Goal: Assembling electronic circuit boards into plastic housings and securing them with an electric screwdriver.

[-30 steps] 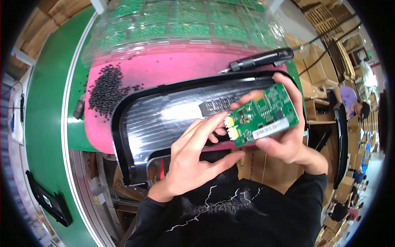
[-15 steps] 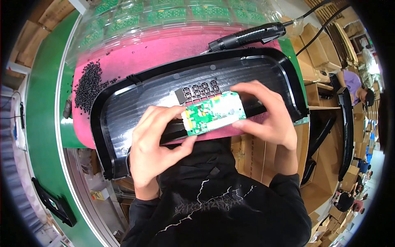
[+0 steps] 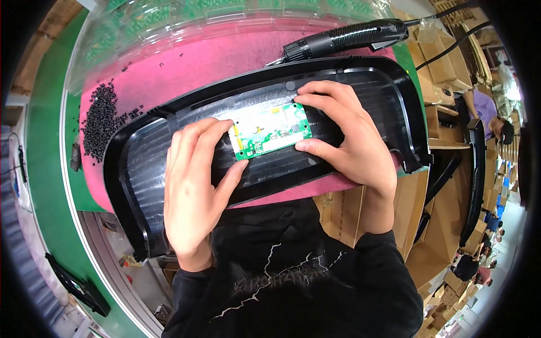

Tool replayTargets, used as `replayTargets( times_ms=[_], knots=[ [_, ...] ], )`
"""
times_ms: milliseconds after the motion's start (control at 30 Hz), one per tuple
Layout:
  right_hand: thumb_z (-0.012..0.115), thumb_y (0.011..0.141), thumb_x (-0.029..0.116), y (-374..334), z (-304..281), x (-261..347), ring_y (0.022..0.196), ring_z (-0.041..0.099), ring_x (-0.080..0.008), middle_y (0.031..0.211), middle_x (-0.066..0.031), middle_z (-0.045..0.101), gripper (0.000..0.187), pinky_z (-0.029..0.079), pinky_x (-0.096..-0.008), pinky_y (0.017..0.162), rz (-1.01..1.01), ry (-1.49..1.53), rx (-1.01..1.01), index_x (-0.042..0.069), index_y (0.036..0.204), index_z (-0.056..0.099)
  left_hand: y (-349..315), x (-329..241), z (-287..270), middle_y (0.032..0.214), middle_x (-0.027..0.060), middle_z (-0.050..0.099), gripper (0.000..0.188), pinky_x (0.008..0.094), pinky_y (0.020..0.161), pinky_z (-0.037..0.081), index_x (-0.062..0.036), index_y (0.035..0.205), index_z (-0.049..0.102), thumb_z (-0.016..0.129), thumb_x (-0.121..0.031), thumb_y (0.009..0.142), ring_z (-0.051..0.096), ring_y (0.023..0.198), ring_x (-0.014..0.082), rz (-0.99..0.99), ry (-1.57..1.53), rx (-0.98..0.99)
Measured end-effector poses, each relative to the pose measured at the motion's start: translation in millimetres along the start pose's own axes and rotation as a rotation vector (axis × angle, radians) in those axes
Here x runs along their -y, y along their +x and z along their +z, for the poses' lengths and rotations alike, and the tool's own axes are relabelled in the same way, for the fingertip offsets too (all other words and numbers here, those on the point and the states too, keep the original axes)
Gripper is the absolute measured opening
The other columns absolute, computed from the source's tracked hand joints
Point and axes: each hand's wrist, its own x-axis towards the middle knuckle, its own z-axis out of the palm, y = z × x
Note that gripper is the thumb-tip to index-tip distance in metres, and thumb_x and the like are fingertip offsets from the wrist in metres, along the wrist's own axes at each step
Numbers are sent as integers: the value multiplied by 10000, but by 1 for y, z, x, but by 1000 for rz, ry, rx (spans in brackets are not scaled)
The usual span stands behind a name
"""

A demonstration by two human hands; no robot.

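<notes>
- The 2 hands are well apart, bridged by the circuit board. The left hand is partly open, fingertips and thumb clamped on the board's left end.
- The right hand is curved wider, its fingers at the far edge and thumb at the near edge of the right end.
- This 2-ended grip on the rim probably keeps the board steady and its component face uncovered.
- The board is over the middle of the black housing; whether it touches the inner surface, I cannot tell.
- The housing lies hollow side up, presumably to leave its inside reachable, on a pink mat that likely protects its outer face.
- Just beyond its far rim lies a corded power screwdriver, seemingly parked within reach of the right hand.
- Loose black screws are heaped left of the housing, perhaps for easy picking.
- Farther out, clear trays line the far side of the green worktop.
</notes>
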Motion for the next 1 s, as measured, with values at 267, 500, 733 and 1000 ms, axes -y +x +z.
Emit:
replayTargets(
  times_ms=[267, 500, 733, 1000],
  knots=[
    [824, 666, 92, -1, 3, 0, 1178, 533, -326, 1267, -117, 581, 572, 437, -406, 997, 6, -10, -20, 24, 1200, 629, 0, 1, 2, 1193, 117, 584, 541, 391, 888, 435, -24, 1229, 595, 777, -39, 720, 556, 1062, 312, 28, 57, -6],
    [817, 667, 73, 0, 3, 3, 1166, 535, -327, 1261, -121, 580, 569, 434, -406, 992, 14, -11, -16, 21, 1203, 631, -2, 2, 1, 1194, 109, 585, 554, 387, 881, 434, -32, 1240, 594, 780, -43, 718, 557, 1060, 307, 30, 61, -9],
    [799, 724, 107, -1, 1, 7, 1184, 517, -330, 1249, -124, 568, 514, 414, -404, 1014, 31, -14, 0, -12, 1185, 607, -1, 3, 2, 1204, 96, 576, 552, 384, 866, 435, -36, 1252, 585, 772, -49, 732, 550, 1033, 296, 48, 44, -4],
    [796, 716, 91, 2, 5, 9, 1172, 517, -335, 1250, -126, 565, 520, 419, -403, 1006, 33, -25, 3, -5, 1191, 609, -3, 8, 1, 1191, 105, 575, 530, 385, 869, 440, -17, 1235, 585, 768, -56, 739, 550, 1044, 302, 57, 42, -13]
  ],
)
